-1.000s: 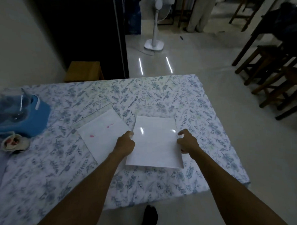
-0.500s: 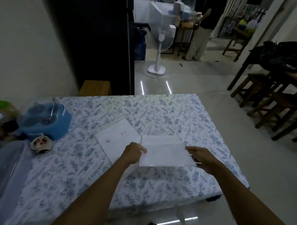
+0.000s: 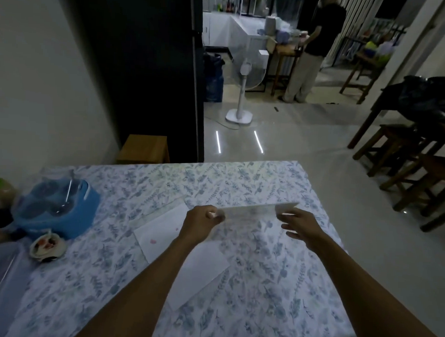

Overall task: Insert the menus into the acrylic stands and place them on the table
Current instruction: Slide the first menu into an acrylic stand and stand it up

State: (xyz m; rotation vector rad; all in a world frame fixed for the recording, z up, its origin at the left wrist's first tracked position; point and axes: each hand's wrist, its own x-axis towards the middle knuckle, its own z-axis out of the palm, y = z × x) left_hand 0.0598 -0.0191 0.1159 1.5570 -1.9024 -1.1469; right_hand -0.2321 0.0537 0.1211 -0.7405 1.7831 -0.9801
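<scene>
Left hand (image 3: 201, 222) pinches the acrylic stand (image 3: 250, 210); right hand (image 3: 300, 226) fingers loosely spread at its end — likely light, rigid, slick, best held by edges.

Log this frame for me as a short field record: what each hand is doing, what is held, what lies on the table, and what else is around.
left hand: closed on the left end of the clear stand
right hand: fingers spread at the stand's right end; grip unclear
clear stand: lifted above the table, blurred; tablecloth shows through it
white sheets: lying flat on the table, partly under the left forearm
table: covered with a blue floral cloth
blue container: at the table's left side
background: standing fan; a person at a far counter
</scene>
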